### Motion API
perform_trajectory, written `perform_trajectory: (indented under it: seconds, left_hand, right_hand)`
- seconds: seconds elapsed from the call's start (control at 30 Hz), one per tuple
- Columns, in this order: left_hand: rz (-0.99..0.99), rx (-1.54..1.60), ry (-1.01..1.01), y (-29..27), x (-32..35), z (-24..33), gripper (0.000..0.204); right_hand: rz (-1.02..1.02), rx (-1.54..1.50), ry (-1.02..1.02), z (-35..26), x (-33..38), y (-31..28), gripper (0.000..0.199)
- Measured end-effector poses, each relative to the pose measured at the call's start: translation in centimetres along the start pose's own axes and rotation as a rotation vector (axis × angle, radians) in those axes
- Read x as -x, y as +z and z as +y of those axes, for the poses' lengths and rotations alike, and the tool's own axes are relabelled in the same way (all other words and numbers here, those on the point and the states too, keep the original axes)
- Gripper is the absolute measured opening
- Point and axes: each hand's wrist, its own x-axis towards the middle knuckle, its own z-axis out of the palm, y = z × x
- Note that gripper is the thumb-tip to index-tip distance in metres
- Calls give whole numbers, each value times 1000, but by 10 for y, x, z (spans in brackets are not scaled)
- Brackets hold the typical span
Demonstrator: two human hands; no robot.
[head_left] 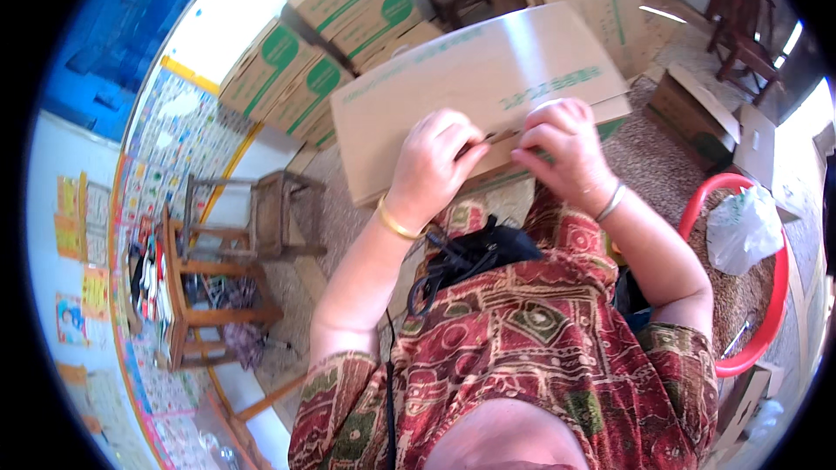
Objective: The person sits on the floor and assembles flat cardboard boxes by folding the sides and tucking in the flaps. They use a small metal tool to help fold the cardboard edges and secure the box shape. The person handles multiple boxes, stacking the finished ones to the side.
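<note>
A large brown cardboard box (461,78) with green print lies before me, its long near edge toward my body. Both hands work at that edge, on either side of a small dark slot (501,136) in the cardboard. My left hand (435,165), a gold-coloured bangle at its wrist, is closed with thumb and curled fingers pinching the edge left of the slot. To the right, my right hand (566,146), with a silver-coloured bangle, is closed on the edge too, its fingertips bent over the board. The undersides of both grips are hidden.
Stacked closed cartons (287,70) stand at the far left, flat cardboard (592,0) leans behind the box. Left are a wooden stool (277,209) and a rack (218,315). A red hoop-like rim (771,313), a white plastic bag (744,231) and an open carton (692,113) lie right.
</note>
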Motion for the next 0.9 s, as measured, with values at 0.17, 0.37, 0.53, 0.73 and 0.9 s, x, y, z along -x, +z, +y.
perform_trajectory:
  seconds: [0.17, 0.37, 0.53, 0.73, 0.9]
  left_hand:
    - [-11, -2, 38, -7, -3, -6, 15]
    - [-1, -213, -18, -9, -7, 6, 15]
    - [-62, -302, -55, -15, -4, 8, 15]
    - [-133, -465, -41, -4, -8, 11, 8]
    - [-251, -554, 45, -8, -13, 7, 5]
  right_hand:
    - [14, 36, 96, -9, -12, 6, 40]
    - [20, 97, 101, -12, -23, 5, 25]
    - [53, 88, 101, -9, -25, 12, 16]
    - [21, 115, 96, -5, -26, 17, 9]
    - [37, 112, 87, -4, -28, 17, 8]
